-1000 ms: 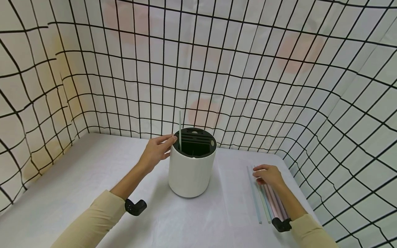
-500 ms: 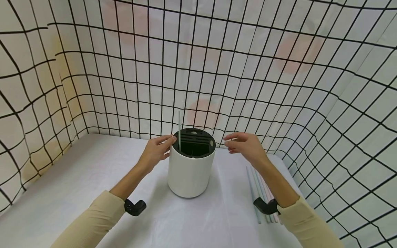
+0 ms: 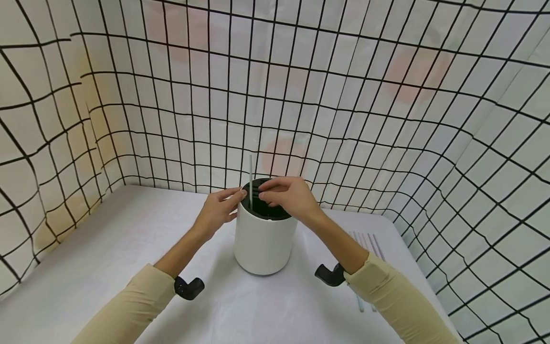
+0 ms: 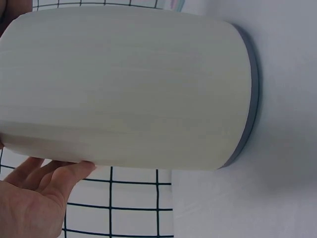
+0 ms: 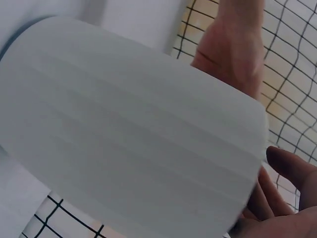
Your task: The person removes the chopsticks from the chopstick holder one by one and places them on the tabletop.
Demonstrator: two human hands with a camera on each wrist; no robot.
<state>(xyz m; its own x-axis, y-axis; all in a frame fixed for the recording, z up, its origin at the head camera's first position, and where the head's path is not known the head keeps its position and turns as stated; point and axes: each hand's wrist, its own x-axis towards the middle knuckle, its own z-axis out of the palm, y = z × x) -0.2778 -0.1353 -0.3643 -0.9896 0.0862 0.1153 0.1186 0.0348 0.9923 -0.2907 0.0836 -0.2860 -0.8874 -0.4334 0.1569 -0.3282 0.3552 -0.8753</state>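
A white cylindrical pen holder [image 3: 264,251] with a black divided top stands upright on the white table. One thin pale green stick [image 3: 251,174] rises from its left side. My left hand [image 3: 215,212] grips the left rim, thumb at the edge; in the left wrist view, fingers of the left hand [image 4: 34,210] touch the holder's side. Over the opening, right of the stick, hovers my right hand [image 3: 292,197], with nothing visible in its loosely bent fingers. In the right wrist view, the holder [image 5: 124,129] hides part of the right hand's fingers.
Several thin pastel sticks [image 3: 376,246] lie on the table at the right, partly covered by the right forearm. A black wire grid [image 3: 275,100] in front of white sheeting encloses the back and both sides. Each wrist carries a small black camera [image 3: 189,288].
My right hand has left the sticks on the right and moved left and up to above the holder's opening. The left hand stays at the rim, and the upright stick has not moved.
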